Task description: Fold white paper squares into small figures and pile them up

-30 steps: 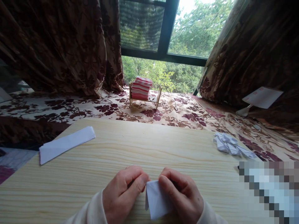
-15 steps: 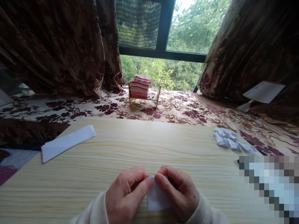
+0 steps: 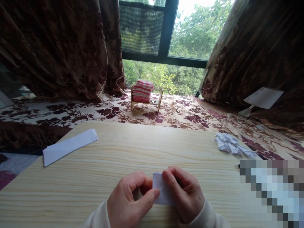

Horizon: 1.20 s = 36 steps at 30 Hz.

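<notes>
A small folded piece of white paper (image 3: 162,193) is held upright between my two hands, just above the wooden table near its front edge. My left hand (image 3: 131,198) pinches its left edge, thumb in front and fingers behind. On the other side, my right hand (image 3: 186,193) grips the upper right part of the paper, and its palm covers the right end. Faint crease lines show on the paper's face.
A stack of white paper strips (image 3: 70,147) lies at the table's left. Several folded white paper pieces (image 3: 231,145) are heaped at the right edge. Behind the table (image 3: 114,152), a small wooden stand (image 3: 159,103) bears folded pink striped cloth (image 3: 142,91). A white lamp (image 3: 263,97) stands at right.
The folded paper has been raised between my hands, so its top edge now stands above my left thumb. My left thumb has slid lower along the paper's left edge.
</notes>
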Available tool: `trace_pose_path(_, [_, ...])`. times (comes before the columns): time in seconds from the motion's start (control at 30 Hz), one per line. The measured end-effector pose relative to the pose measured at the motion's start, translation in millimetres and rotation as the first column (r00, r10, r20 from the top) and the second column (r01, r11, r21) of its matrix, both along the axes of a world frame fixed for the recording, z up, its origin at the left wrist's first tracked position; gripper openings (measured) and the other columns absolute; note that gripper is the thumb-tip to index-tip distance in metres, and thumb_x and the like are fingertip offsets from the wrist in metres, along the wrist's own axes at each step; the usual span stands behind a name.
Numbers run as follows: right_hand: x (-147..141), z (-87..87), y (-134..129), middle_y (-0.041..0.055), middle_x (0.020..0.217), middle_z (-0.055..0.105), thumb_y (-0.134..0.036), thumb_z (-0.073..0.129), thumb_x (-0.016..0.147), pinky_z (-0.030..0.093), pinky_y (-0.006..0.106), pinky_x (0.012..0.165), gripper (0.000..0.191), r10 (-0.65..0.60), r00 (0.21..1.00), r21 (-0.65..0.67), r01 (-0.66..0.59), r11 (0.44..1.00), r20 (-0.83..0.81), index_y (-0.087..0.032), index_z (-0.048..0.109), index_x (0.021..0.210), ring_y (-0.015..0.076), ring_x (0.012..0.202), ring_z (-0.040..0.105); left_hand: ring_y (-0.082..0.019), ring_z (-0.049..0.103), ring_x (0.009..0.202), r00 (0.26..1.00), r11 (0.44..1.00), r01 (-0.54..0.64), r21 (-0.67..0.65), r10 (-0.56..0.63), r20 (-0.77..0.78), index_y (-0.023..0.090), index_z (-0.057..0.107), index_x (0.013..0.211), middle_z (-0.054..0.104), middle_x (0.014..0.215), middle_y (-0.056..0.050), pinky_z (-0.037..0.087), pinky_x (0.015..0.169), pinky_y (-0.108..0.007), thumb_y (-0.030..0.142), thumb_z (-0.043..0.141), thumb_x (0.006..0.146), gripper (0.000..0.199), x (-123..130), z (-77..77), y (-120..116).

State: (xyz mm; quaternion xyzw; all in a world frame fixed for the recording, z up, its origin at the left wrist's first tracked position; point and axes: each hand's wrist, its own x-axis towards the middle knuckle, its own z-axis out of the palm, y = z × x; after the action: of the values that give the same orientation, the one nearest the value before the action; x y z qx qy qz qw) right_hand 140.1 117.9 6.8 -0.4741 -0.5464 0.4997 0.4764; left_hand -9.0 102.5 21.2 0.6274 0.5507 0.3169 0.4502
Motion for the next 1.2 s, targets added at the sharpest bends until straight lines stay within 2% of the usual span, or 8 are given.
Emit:
trace_pose_path(0.2, [0, -1.5, 3, -0.0031, 0.049, 0.04, -0.043, 0.055, 0.077, 0.025, 0.02, 0.041, 0.034, 0.025, 1.0, 0.022, -0.026, 0.999, 0.013, -0.014, 0.054, 0.057, 0.0075, 0.046, 0.033, -0.014, 0.049, 0.062, 1.0, 0.998, -0.005, 0.061, 0.006, -0.01, 0.017, 0.06, 0.063, 0.054, 0.062, -0.001, 0.036, 0.059, -0.025, 0.03, 0.047, 0.077, 0.023, 1, 8.8, -1])
trace_pose_path(0.4, [-1, -0.5, 5, 0.0024, 0.064, 0.054, -0.032, 0.054, 0.079, 0.039, 0.023, 0.053, 0.022, 0.101, 0.989, 0.278, -0.128, 0.952, 0.111, -0.015, 0.064, 0.068, 0.0118, 0.059, 0.049, -0.015, 0.05, 0.068, 0.998, 0.989, 0.024, 0.148, -0.015, -0.065, 0.016, 0.059, 0.062, 0.052, 0.064, -0.002, 0.037, 0.065, -0.026, 0.024, 0.045, 0.078, 0.023, 2, 9.4, -3])
trace_pose_path(0.67, [2, 0.6, 4, -0.0007, 0.056, 0.046, -0.035, 0.047, 0.083, 0.032, 0.022, 0.047, 0.032, 0.177, 0.974, 0.213, -0.206, 0.955, 0.144, -0.014, 0.057, 0.061, 0.009, 0.051, 0.042, -0.014, 0.046, 0.061, 0.993, 0.981, -0.087, 0.173, 0.1, -0.063, 0.019, 0.044, 0.054, 0.047, 0.059, 0.0, 0.034, 0.057, -0.024, 0.026, 0.051, 0.075, 0.023, 9, 13.4, -13])
trace_pose_path(0.83, [7, 2.4, 7, 0.0, 0.058, 0.049, -0.03, 0.05, 0.082, 0.037, 0.021, 0.048, 0.024, 0.145, 0.977, 0.236, -0.18, 0.955, 0.157, -0.014, 0.061, 0.067, 0.01, 0.053, 0.045, -0.012, 0.044, 0.057, 0.996, 0.994, -0.084, 0.075, 0.083, 0.016, 0.018, 0.053, 0.059, 0.048, 0.057, 0.001, 0.034, 0.053, -0.023, 0.035, 0.049, 0.078, 0.026, 6, 13.6, -8])
trace_pose_path(0.93, [14, 10.4, 8, 0.0031, 0.069, 0.056, -0.015, 0.054, 0.078, 0.044, 0.024, 0.056, 0.01, 0.046, 0.97, 0.479, -0.159, 0.863, 0.239, -0.017, 0.063, 0.083, 0.0128, 0.062, 0.051, -0.013, 0.049, 0.061, 0.985, 0.984, -0.163, 0.072, 0.158, 0.064, 0.017, 0.059, 0.067, 0.056, 0.062, 0.0, 0.037, 0.057, -0.023, 0.039, 0.05, 0.078, 0.026, 1, 16.6, -1])
trace_pose_path(1.0, [18, 16.8, 7, 0.0046, 0.076, 0.058, -0.004, 0.054, 0.075, 0.046, 0.026, 0.06, 0.023, -0.059, 0.948, 0.645, -0.166, 0.746, 0.312, -0.019, 0.063, 0.09, 0.0143, 0.069, 0.053, -0.014, 0.049, 0.062, 0.972, 0.973, -0.219, 0.068, 0.211, 0.106, 0.017, 0.061, 0.068, 0.055, 0.062, 0.001, 0.038, 0.06, -0.023, 0.04, 0.051, 0.077, 0.027, -2, 18.6, 1])
trace_pose_path(1.1, [21, 22.3, 3, 0.0066, 0.085, 0.056, 0.002, 0.054, 0.072, 0.047, 0.029, 0.064, 0.038, -0.179, 0.9, 0.767, -0.219, 0.602, 0.398, -0.023, 0.062, 0.099, 0.0168, 0.077, 0.052, -0.013, 0.047, 0.059, 0.961, 0.994, -0.091, -0.064, 0.105, 0.257, 0.015, 0.059, 0.06, 0.051, 0.055, 0.0, 0.038, 0.06, -0.024, 0.047, 0.043, 0.08, 0.041, -4, 17.0, 3])
trace_pose_path(1.2, [20, 21.3, 2, 0.0077, 0.091, 0.056, 0.001, 0.054, 0.072, 0.048, 0.032, 0.068, 0.043, -0.19, 0.864, 0.776, -0.297, 0.556, 0.467, -0.025, 0.06, 0.105, 0.0186, 0.083, 0.052, -0.013, 0.046, 0.061, 0.918, 0.985, 0.057, -0.161, 0.011, 0.398, 0.014, 0.06, 0.064, 0.053, 0.061, -0.002, 0.038, 0.061, -0.026, 0.046, 0.044, 0.08, 0.04, -5, 10.5, 5])
